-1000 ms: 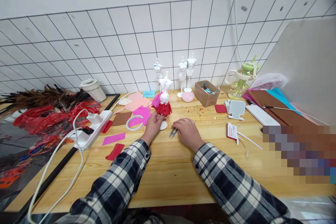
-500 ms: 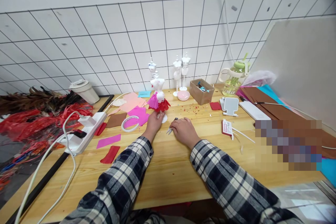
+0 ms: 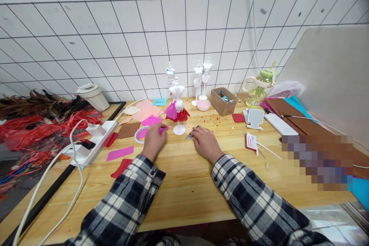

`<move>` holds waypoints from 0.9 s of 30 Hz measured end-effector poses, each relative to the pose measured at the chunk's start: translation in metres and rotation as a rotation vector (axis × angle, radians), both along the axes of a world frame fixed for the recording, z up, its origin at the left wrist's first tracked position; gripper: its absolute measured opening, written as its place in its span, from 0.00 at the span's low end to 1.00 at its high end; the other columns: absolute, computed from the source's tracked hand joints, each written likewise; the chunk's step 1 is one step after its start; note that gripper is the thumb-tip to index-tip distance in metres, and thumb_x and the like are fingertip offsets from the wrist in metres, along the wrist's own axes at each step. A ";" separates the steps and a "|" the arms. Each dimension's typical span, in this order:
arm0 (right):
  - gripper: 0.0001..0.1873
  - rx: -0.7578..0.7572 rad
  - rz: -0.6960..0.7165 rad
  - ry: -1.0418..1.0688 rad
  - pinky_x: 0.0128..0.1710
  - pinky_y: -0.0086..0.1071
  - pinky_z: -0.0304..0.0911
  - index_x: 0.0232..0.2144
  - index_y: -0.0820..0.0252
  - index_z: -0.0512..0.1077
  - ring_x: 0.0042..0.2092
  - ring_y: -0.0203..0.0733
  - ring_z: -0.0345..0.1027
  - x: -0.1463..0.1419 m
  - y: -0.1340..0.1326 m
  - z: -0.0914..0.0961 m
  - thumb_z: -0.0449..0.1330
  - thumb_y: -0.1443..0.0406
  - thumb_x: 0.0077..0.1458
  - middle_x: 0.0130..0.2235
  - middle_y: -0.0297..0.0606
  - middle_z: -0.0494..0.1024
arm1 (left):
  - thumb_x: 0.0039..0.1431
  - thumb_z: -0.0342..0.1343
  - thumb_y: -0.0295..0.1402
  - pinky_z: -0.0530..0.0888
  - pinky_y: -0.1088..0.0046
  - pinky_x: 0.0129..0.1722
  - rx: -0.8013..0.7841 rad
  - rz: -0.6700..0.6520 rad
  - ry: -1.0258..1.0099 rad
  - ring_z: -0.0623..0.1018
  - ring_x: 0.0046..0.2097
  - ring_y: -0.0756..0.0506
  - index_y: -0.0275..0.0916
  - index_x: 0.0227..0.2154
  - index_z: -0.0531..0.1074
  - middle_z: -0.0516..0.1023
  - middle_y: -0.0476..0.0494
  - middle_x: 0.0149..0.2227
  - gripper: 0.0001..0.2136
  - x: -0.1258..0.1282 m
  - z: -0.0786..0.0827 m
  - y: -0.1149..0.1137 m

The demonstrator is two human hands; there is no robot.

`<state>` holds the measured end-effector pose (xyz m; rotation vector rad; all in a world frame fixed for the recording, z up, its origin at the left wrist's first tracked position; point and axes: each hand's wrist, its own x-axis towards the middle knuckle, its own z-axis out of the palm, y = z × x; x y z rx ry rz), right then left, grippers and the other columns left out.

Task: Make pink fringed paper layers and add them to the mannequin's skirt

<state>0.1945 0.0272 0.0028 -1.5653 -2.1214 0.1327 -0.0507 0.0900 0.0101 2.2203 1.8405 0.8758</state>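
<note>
A small white mannequin (image 3: 178, 100) on a round stand wears a skirt of pink and red fringe and stands upright on the wooden table (image 3: 184, 184). My left hand (image 3: 152, 141) lies left of the stand, fingers closed on a magenta piece of felt (image 3: 161, 130) over a white tape ring (image 3: 142, 135). My right hand (image 3: 204, 143) rests on the table right of the stand, fingers curled on small thread snips (image 3: 190, 135).
More felt pieces (image 3: 119, 153) in pink, red and brown lie to the left beside a white power strip (image 3: 93, 141) and cable. Behind stand more white mannequins (image 3: 201, 78), a pink dish (image 3: 203, 105), a cardboard box (image 3: 223, 101), a green-lidded jug (image 3: 261, 89), and felt sheets (image 3: 291, 113) on the right.
My left hand left the mannequin's stand, moved left and took hold of a magenta felt piece. The mannequin now stands free. My right hand stays on the snips.
</note>
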 end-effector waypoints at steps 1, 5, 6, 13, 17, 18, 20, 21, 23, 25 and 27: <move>0.17 0.022 0.002 0.007 0.60 0.43 0.54 0.49 0.56 0.75 0.59 0.47 0.62 0.000 0.000 0.000 0.56 0.68 0.59 0.58 0.41 0.73 | 0.58 0.54 0.36 0.68 0.59 0.50 0.003 0.000 0.100 0.75 0.49 0.37 0.41 0.41 0.78 0.81 0.39 0.45 0.12 -0.014 0.003 -0.002; 0.15 0.074 0.024 0.028 0.58 0.42 0.56 0.47 0.56 0.76 0.56 0.47 0.64 0.000 -0.001 0.002 0.55 0.67 0.60 0.54 0.41 0.75 | 0.57 0.57 0.44 0.62 0.50 0.49 -0.038 0.046 0.314 0.71 0.52 0.31 0.45 0.45 0.79 0.78 0.38 0.51 0.16 -0.049 0.009 -0.006; 0.14 0.082 0.031 0.031 0.58 0.42 0.56 0.46 0.56 0.77 0.56 0.47 0.64 0.000 -0.001 0.002 0.55 0.67 0.61 0.54 0.40 0.76 | 0.57 0.57 0.44 0.61 0.50 0.49 -0.047 0.037 0.329 0.71 0.52 0.31 0.46 0.44 0.79 0.78 0.38 0.51 0.15 -0.050 0.008 -0.006; 0.14 0.139 0.047 0.038 0.56 0.44 0.57 0.45 0.57 0.77 0.54 0.49 0.64 0.000 -0.001 -0.001 0.55 0.68 0.60 0.52 0.40 0.77 | 0.61 0.51 0.41 0.58 0.49 0.52 0.067 0.070 0.135 0.71 0.50 0.35 0.42 0.33 0.81 0.80 0.38 0.44 0.14 -0.032 0.015 -0.011; 0.18 0.195 0.111 0.107 0.56 0.44 0.58 0.52 0.58 0.73 0.53 0.49 0.65 -0.008 -0.007 0.008 0.56 0.66 0.60 0.53 0.43 0.76 | 0.59 0.50 0.46 0.68 0.66 0.39 -0.154 -0.165 -0.329 0.73 0.35 0.44 0.38 0.27 0.75 0.76 0.45 0.28 0.17 -0.022 0.024 -0.027; 0.20 0.212 0.143 0.145 0.56 0.44 0.58 0.54 0.59 0.71 0.54 0.49 0.65 -0.013 -0.009 0.012 0.57 0.64 0.60 0.54 0.44 0.75 | 0.59 0.50 0.48 0.68 0.69 0.34 -0.274 -0.236 -0.426 0.71 0.31 0.46 0.38 0.25 0.73 0.73 0.48 0.25 0.19 -0.018 0.026 -0.031; 0.26 0.214 0.220 0.243 0.58 0.44 0.56 0.58 0.60 0.67 0.56 0.50 0.64 -0.027 -0.013 0.018 0.59 0.59 0.59 0.56 0.46 0.73 | 0.57 0.52 0.51 0.67 0.73 0.30 -0.480 -0.347 -0.538 0.68 0.27 0.48 0.38 0.26 0.72 0.69 0.50 0.22 0.20 -0.010 0.026 -0.040; 0.28 0.182 0.243 0.312 0.58 0.44 0.56 0.58 0.60 0.66 0.56 0.49 0.64 -0.034 -0.015 0.020 0.59 0.57 0.58 0.56 0.46 0.73 | 0.56 0.53 0.52 0.66 0.73 0.29 -0.530 -0.374 -0.561 0.68 0.27 0.49 0.38 0.26 0.72 0.69 0.51 0.22 0.20 -0.007 0.025 -0.043; 0.28 0.040 0.233 0.463 0.57 0.41 0.59 0.59 0.59 0.65 0.55 0.46 0.67 -0.046 -0.016 0.020 0.58 0.56 0.59 0.55 0.45 0.75 | 0.56 0.53 0.52 0.67 0.74 0.29 -0.581 -0.411 -0.576 0.68 0.27 0.49 0.38 0.28 0.73 0.71 0.51 0.23 0.20 -0.001 0.022 -0.046; 0.25 -0.117 0.200 0.550 0.55 0.37 0.62 0.56 0.57 0.68 0.54 0.44 0.69 -0.052 -0.013 0.014 0.59 0.57 0.58 0.54 0.42 0.76 | 0.58 0.50 0.53 0.68 0.73 0.30 -0.591 -0.444 -0.558 0.69 0.28 0.48 0.37 0.30 0.73 0.73 0.50 0.26 0.21 0.001 0.016 -0.045; 0.18 -0.250 0.159 0.588 0.50 0.35 0.65 0.50 0.58 0.73 0.49 0.42 0.73 -0.050 -0.009 0.006 0.59 0.60 0.57 0.50 0.40 0.79 | 0.60 0.47 0.53 0.69 0.72 0.31 -0.578 -0.463 -0.482 0.70 0.29 0.48 0.37 0.29 0.73 0.73 0.49 0.25 0.22 0.002 0.012 -0.043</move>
